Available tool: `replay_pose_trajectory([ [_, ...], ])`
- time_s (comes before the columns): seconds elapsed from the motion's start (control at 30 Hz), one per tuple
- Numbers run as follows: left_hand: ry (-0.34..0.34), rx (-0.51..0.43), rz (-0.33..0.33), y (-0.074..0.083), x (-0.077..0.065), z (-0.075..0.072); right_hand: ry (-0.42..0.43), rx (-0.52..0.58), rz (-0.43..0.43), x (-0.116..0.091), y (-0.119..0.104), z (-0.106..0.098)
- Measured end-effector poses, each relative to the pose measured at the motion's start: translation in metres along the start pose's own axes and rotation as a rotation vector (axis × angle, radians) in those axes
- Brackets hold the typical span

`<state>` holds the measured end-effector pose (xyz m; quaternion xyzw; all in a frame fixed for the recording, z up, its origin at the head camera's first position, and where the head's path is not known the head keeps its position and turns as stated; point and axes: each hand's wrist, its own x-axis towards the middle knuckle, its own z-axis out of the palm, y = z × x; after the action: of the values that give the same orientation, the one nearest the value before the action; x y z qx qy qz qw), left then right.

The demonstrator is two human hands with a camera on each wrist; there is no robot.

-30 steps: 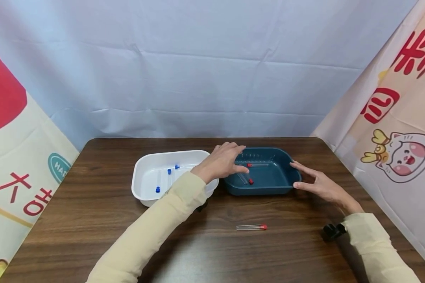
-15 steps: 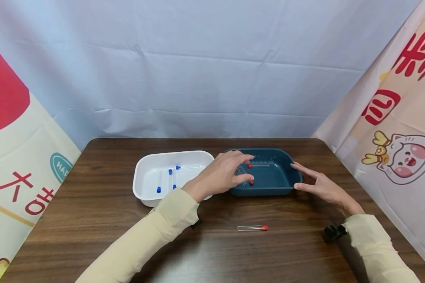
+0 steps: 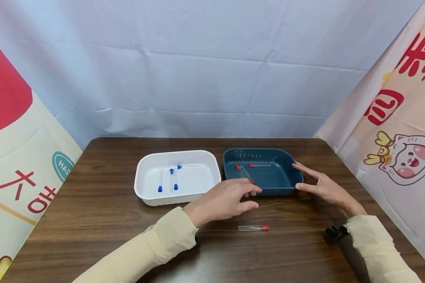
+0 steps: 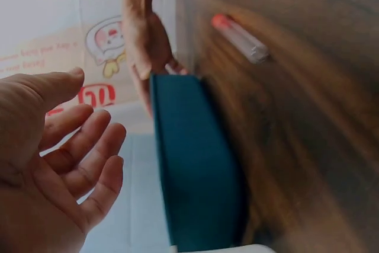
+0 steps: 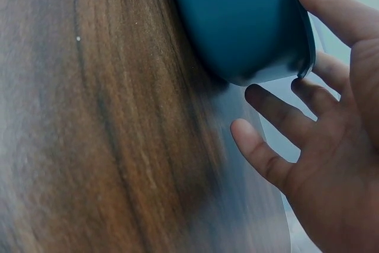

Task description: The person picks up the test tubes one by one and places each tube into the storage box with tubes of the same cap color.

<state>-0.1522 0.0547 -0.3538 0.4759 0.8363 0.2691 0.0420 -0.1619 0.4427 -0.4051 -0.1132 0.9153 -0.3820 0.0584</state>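
Note:
My left hand [image 3: 224, 200] hovers at the front rim of the dark teal basin [image 3: 274, 191], holding nothing, its fingers loosely curled in the left wrist view. My right hand [image 3: 318, 185] rests against the basin's right end, thumb and spread fingers touching the rim [image 5: 305, 39]. Inside the basin lie clear test tubes with red caps, one of them a red-capped test tube [image 3: 260, 165] near the back. Another red-capped test tube [image 3: 253, 228] lies on the table in front of the left hand, also seen as a tube [image 4: 241, 41] in the left wrist view.
To the left stands a white basin [image 3: 141, 195] with several blue-capped test tubes [image 3: 190, 166] in it. Both basins sit on a dark wood table [image 3: 102, 220]. A pale cloth [image 3: 198, 78] hangs behind, with printed cloths [image 3: 407, 153] at the sides.
My left hand has moved from over the teal basin toward me and down to its front rim, uncovering the red-capped tubes inside. The right hand stays on the basin's right end.

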Motion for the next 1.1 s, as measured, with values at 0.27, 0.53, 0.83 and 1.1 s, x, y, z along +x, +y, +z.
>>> replay_pose_trajectory([
  [0.27, -0.051, 0.012, -0.041, -0.003, -0.004, 0.018, 0.008, -0.006, 0.009, -0.001, -0.001, 0.0],
  [0.53, -0.093, 0.05, -0.085, -0.006, -0.004, 0.035, 0.006, -0.008, 0.023, -0.001, -0.002, 0.0],
  [0.83, -0.173, 0.101, -0.094, -0.003, -0.002, 0.049, 0.006, -0.035, 0.015, -0.001, 0.0, -0.002],
  [1.1, -0.187, 0.084, -0.088, 0.0, 0.001, 0.056, 0.005, -0.038, 0.013, -0.002, 0.001, -0.001],
])
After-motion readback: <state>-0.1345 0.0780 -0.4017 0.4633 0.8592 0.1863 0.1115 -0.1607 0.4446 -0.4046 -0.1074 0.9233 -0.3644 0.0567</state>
